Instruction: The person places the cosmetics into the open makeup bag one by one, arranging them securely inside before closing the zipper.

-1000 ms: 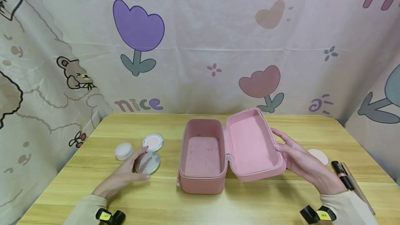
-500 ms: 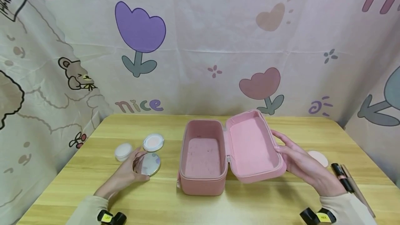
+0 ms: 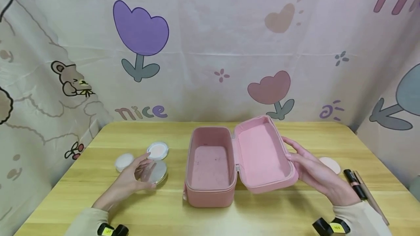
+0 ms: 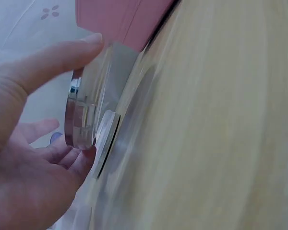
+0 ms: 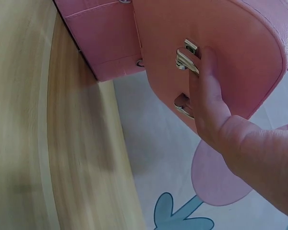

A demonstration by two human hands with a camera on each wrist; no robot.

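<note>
My left hand (image 3: 129, 177) grips a round compact (image 3: 157, 172) between thumb and fingers. In the left wrist view the compact (image 4: 86, 110) stands edge-on, with its reflection on the table beside it. My right hand (image 3: 316, 174) holds the raised lid (image 3: 262, 152) of a pink cosmetic case (image 3: 212, 197) by its outer edge. The case sits upright with its inside bare, and the lid swings out to the right on its hinges. From the right wrist view, a thumb lies along the lid's outer face (image 5: 230, 43) next to a metal clasp (image 5: 186, 58).
Beyond my left hand lie a white round jar (image 3: 124, 162) and a white round compact-like disc (image 3: 158, 150). On the right are a pale round puff (image 3: 330, 165), a black tube (image 3: 356, 185) and a tan pencil-like stick (image 3: 370, 196). A printed cloth (image 3: 203, 28) hangs behind the table.
My left fingers have come around the compact, and it now shows more of its rim, slightly raised. My right hand and the lid keep their place. The head view has shifted a little.
</note>
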